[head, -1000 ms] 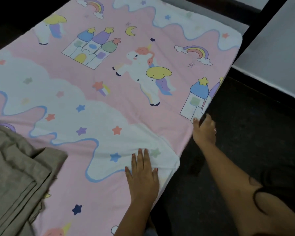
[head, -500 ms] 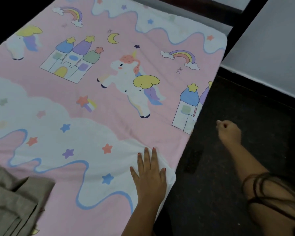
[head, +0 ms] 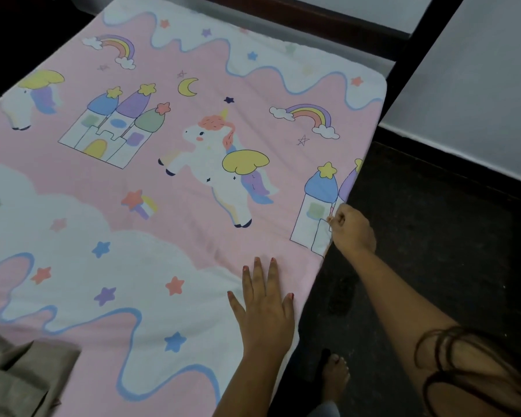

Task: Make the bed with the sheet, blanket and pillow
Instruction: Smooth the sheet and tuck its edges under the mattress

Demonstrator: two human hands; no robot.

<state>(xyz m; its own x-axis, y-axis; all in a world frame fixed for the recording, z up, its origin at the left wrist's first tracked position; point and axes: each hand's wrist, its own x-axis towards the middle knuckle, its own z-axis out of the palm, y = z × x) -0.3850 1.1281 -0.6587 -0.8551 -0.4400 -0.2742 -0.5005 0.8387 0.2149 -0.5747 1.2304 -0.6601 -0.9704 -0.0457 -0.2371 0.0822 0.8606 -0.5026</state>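
Fingers [head: 260, 278] of left hand [head: 265, 314] spread on sheet [head: 193, 70], right hand [head: 354, 230] pinching its edge, tan blanket [head: 21, 377] lower left

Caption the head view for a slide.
Left hand presses the unicorn sheet flat while right hand pinches its edge; beige blanket lies nearby.

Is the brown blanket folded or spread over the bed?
Folded: the blanket lies in stacked layers on the near end of the sheet, most of which shows bare.
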